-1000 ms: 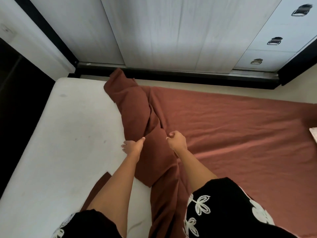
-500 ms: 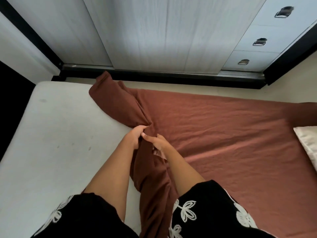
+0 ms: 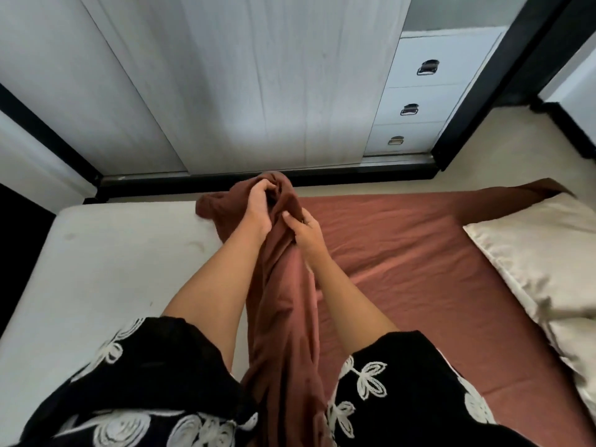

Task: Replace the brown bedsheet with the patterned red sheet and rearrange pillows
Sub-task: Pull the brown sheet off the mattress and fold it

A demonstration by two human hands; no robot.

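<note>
- We've got the brown bedsheet (image 3: 403,253) half off: right part still lies flat on the bed, left part is gathered into a long bunched rope running from btwn our sleeves up toward the far edge.
- Left hand (image 3: 258,211) sits higher up the bunch, near its top; grip closed, fingers curled round a wad of the sheet.
- Right hand (image 3: 306,232) is just below & to the right of the left one; grip closed on the same bunch, thumb & fingers pinching a fold.
- Both hands close together, nearly touching, w/ the cloth btwn them.
- Top of the bunch flops over at the far edge of the bed, a loose lobe hanging out to the left on the mattress.
- Bare white mattress (image 3: 113,262) is exposed on the left side, w/ a few faint marks.
- Cream pillow (image 3: 532,262) lies at the right edge, resting on the flat part of the sheet; a brown corner pokes out behind it.
- Black sleeves (image 3: 145,382) w/ white flower embroidery fill the bottom of the view.
- Beyond the bed: pale wardrobe doors (image 3: 258,91) on a dark track, plus a stack of three white drawers (image 3: 429,104) w/ metal pulls to the right.
- Patterned red sheet: not in view.
</note>
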